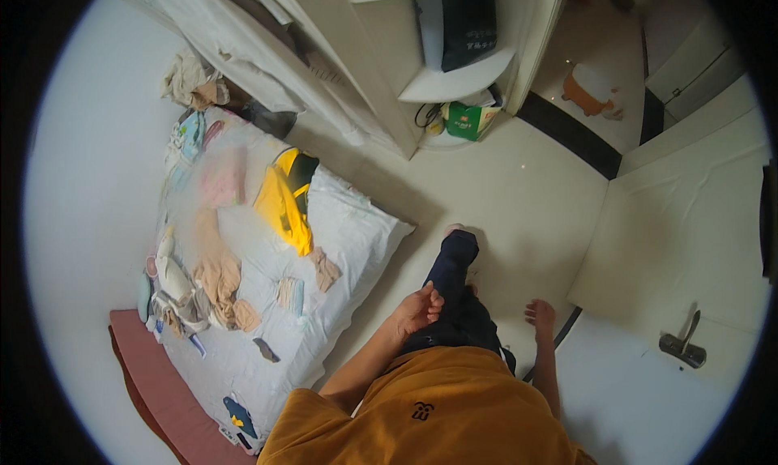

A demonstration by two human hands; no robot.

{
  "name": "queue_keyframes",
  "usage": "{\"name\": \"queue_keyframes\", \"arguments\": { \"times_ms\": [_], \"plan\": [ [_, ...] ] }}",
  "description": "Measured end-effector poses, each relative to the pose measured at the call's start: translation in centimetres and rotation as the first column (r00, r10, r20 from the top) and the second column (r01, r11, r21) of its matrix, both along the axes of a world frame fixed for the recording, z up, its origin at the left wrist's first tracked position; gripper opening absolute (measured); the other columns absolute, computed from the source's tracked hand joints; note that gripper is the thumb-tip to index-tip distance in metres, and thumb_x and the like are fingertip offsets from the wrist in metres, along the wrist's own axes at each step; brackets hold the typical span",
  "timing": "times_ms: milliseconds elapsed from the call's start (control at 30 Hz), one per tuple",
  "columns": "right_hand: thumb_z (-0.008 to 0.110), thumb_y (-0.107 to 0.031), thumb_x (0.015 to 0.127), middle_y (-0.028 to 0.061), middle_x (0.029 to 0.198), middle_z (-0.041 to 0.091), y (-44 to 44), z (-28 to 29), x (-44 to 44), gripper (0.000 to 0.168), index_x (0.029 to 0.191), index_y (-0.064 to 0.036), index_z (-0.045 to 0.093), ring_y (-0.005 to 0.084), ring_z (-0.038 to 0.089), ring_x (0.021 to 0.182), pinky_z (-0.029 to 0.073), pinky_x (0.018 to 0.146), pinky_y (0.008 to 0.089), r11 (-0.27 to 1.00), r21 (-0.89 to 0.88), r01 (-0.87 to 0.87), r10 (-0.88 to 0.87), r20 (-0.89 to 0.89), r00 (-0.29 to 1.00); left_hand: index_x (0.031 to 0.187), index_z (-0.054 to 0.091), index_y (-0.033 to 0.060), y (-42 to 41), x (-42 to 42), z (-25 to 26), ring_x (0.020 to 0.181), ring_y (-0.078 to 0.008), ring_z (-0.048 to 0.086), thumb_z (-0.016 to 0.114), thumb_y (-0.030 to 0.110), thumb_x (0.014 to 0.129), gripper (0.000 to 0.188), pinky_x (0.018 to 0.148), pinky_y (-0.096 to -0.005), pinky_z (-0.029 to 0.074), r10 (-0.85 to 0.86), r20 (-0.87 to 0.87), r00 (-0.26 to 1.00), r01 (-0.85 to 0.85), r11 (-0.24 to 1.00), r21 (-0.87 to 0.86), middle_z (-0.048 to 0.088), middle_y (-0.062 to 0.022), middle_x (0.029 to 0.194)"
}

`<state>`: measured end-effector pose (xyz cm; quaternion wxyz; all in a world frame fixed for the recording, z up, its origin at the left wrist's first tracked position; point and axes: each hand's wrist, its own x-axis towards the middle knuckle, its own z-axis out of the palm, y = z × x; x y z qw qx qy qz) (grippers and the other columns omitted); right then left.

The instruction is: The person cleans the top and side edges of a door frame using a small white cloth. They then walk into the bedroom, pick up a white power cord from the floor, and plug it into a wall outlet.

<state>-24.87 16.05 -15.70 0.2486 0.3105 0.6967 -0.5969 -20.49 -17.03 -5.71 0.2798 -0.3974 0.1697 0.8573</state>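
My left hand hangs over my dark trousers, its fingers curled; no object shows in it. Out to the side, over the floor near the door, my right hand has loosely bent fingers and nothing visible in it. To the left is a bed with a white sheet. On it lie a yellow and dark garment, beige clothing, a small brown cloth, a folded striped cloth and a dark small item.
A white door with a metal handle stands on the right. Ahead, corner shelves hold a dark bag and a green and white bag. Beyond a dark threshold, an orange and white object lies on the floor.
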Motion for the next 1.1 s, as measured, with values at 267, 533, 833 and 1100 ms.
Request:
{"name": "queue_keyframes", "arguments": {
  "times_ms": [267,533,833,1100],
  "plan": [
    [0.04,-0.024,0.09,0.0109,0.083,0.061,-3.4,-0.2,-7.0,0.03,0.097,0.001,0.055,0.0191,0.061,0.068,0.05,0.055,0.0295,0.982,-0.048,-0.185,0.187,0.05,0.981,0.077,0.048,0.0116,-1.2,-14.6,-0.5,0.056,-0.0094,0.035,0.04,0.024,0.092,0.021,0.05,-0.0215,0.031,-0.001,-0.169,0.986,0.01,0.999,0.053,0.042,0.0033,0.066],
    [0.041,-0.022,0.089,0.0104,0.079,0.062,-3.5,0.1,-17.0,0.028,0.095,0.001,0.057,0.0161,0.059,0.063,0.05,0.054,0.027,0.982,-0.026,-0.186,0.187,0.044,0.981,0.068,0.038,0.0157,-2.7,-24.8,2.0,0.049,-0.009,0.026,0.032,0.034,0.095,0.033,0.041,-0.0205,0.02,0.015,-0.171,0.985,-0.015,1.0,-0.001,0.032,0.0033,0.06],
    [0.045,-0.022,0.088,0.0102,0.076,0.062,-2.5,-0.8,-27.6,0.026,0.09,0.001,0.058,0.0163,0.059,0.063,0.05,0.055,0.0282,0.773,-0.022,-0.634,0.634,0.047,0.772,0.064,0.042,0.0094,-0.3,-22.0,2.5,0.051,-0.0128,0.036,0.027,0.043,0.094,0.047,0.047,-0.0226,0.034,0.374,-0.214,0.902,-0.419,0.876,-0.238,0.045,-0.004,0.062],
    [0.044,-0.02,0.088,0.011,0.08,0.061,1.7,-5.0,-36.5,0.024,0.092,0.001,0.055,0.0186,0.059,0.061,0.05,0.052,0.0294,0.458,0.007,-0.889,0.879,0.144,0.454,0.082,0.055,0.0086,12.0,-14.0,1.5,0.06,-0.011,0.043,0.044,0.03,0.088,0.025,0.056,-0.0233,0.036,0.64,-0.12,0.759,-0.64,0.699,-0.32,0.053,0.0011,0.069]
  ]
}}
